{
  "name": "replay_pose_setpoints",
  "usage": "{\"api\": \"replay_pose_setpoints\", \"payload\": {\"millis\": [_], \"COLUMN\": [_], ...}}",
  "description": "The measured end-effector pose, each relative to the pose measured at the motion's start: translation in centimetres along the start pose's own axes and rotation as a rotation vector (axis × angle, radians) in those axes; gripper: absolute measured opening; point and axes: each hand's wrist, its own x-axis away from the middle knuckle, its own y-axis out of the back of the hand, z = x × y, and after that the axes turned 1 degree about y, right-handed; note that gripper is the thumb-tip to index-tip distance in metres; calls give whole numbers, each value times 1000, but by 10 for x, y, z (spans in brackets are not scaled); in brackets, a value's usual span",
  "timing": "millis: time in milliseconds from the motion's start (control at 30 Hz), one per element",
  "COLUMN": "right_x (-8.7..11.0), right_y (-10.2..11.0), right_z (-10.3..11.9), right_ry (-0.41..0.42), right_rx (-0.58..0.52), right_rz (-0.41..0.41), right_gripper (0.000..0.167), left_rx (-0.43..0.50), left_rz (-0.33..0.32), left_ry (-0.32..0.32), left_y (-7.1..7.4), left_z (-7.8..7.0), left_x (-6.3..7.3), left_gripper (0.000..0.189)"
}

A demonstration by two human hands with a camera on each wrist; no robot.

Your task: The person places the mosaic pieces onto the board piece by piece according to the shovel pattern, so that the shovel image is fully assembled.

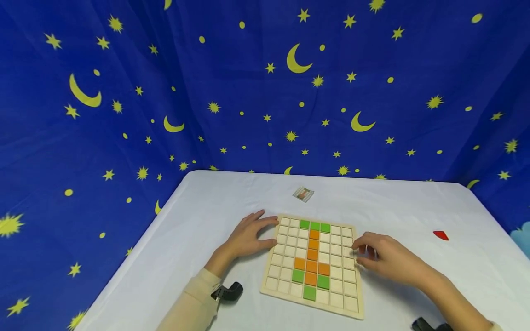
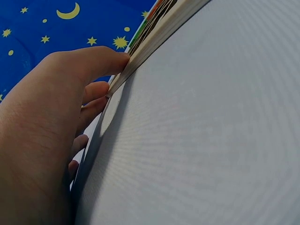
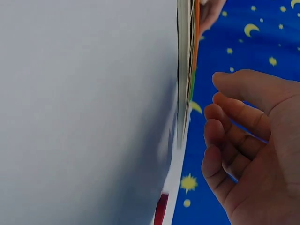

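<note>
A square wooden grid board lies flat, slightly turned. Orange tiles and green tiles form a figure down its middle columns; the other cells are pale wood. My left hand is at the board's left side, thumb and forefinger touching the edge; the left wrist view shows the thumb against the rim. Beside the right edge, my right hand has loosely bent fingers. Nothing shows between them in the right wrist view, where the hand appears apart from the board.
Behind the board lies a small card with a printed grid pattern. A red piece with one curved side is off to the right. The white-covered table backs onto a blue curtain with yellow moons and stars.
</note>
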Motion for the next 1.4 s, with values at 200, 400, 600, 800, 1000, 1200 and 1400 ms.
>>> {"api": "replay_pose_setpoints", "payload": {"millis": [200, 400, 600, 800, 1000, 1200, 1400], "right_x": [13, 24, 27, 28, 31, 33, 33], "right_y": [7, 14, 16, 16, 17, 18, 19], "right_z": [-19, -33, -43, -49, -51, -54, -54], "right_ry": [-71, -144, -203, -237, -213, -239, -227], "right_rx": [57, 96, 168, 167, 166, 159, 144], "right_rz": [-73, -93, -92, -77, -71, -40, -43], "right_gripper": [22, 22, 24, 24, 21, 21, 20], "left_rx": [5, 8, 14, 2, 6, 17, 19], "left_rz": [-6, -5, -16, -24, -17, -13, -18], "left_ry": [5, 2, -18, -25, -19, -23, -30], "left_y": [0, 0, -1, -1, -1, 0, 2], "left_z": [-1, 0, 1, 3, 2, 1, 0], "left_x": [0, 1, 0, 0, 1, 2, 2], "left_gripper": [60, 60, 60, 59, 59, 59, 59]}}
